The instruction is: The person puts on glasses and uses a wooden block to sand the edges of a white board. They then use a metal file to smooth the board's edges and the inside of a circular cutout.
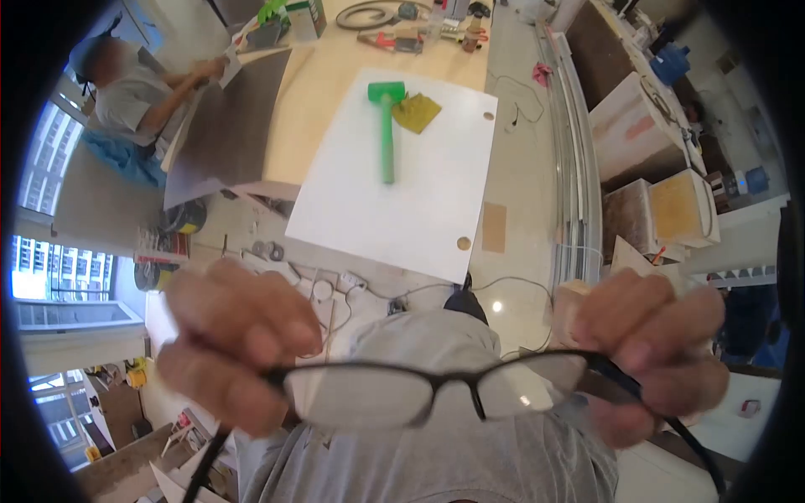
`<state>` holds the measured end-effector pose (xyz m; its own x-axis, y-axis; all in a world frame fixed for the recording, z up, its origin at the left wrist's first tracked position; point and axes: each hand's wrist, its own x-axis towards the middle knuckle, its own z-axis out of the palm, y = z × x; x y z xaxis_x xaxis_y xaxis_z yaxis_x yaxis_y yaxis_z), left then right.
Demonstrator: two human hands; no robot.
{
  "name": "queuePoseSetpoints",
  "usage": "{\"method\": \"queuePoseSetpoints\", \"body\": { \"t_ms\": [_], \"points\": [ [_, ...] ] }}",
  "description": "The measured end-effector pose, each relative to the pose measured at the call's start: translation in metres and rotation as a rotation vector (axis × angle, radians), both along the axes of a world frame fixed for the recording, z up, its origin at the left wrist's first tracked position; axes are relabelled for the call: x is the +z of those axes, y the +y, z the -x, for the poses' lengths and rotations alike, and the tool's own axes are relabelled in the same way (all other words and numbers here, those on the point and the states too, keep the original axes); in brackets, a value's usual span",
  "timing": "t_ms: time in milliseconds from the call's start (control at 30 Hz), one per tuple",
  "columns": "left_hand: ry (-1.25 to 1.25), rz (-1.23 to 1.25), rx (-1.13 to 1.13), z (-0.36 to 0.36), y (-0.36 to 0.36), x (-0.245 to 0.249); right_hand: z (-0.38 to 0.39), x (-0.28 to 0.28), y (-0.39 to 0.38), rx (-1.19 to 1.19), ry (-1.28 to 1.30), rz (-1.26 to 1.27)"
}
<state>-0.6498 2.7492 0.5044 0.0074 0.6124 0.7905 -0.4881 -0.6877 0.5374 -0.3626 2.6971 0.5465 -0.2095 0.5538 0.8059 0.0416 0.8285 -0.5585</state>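
Close to the camera, a pair of black half-rimmed eyeglasses (457, 381) is held level between both hands, its temple arms spread toward me. My left hand (239, 348) grips the frame at the left hinge, fingers curled and slightly blurred. At the opposite hinge, my right hand (650, 352) pinches the other temple, fingers closed. Beyond the glasses, a green mallet (386, 134) lies on a white panel (419, 218). An olive-yellow cloth or sandpaper piece (417, 113) touches the mallet near its head.
A co-worker (138, 96) sits at the left of the wooden table (335, 75), beside a dark sheet (231, 126). Tools and a coiled strip (365, 14) lie at the far end. Long metal profiles (574, 159) and cabinet boxes (641, 130) stand right. Cables (511, 281) cross the floor.
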Motion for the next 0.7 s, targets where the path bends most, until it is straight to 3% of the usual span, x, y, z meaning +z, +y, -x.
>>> {"method": "queuePoseSetpoints", "body": {
  "t_ms": [200, 300, 467, 567, 667, 700],
  "points": [
    [0.066, -0.076, 0.177, 0.037, -0.023, 0.030, 0.018, 0.017, -0.003, 0.019, 0.207, -0.131],
    [0.044, 0.023, 0.278, 0.049, -0.040, 0.049, 0.030, 0.031, -0.014, -0.057, 0.326, -0.096],
    [0.042, -0.041, 0.258, 0.034, -0.035, 0.050, 0.050, 0.046, -0.021, -0.231, 0.493, -0.004],
    [0.030, -0.057, 0.218, 0.022, -0.019, 0.036, 0.052, 0.055, -0.022, -0.259, 0.382, 0.055],
    [0.027, -0.071, 0.169, 0.009, 0.004, 0.018, 0.009, 0.052, -0.016, 0.124, 0.280, 0.156],
    [0.018, -0.089, 0.163, 0.005, 0.013, 0.011, 0.002, 0.050, -0.014, 0.145, 0.238, 0.117]
  ]
}}
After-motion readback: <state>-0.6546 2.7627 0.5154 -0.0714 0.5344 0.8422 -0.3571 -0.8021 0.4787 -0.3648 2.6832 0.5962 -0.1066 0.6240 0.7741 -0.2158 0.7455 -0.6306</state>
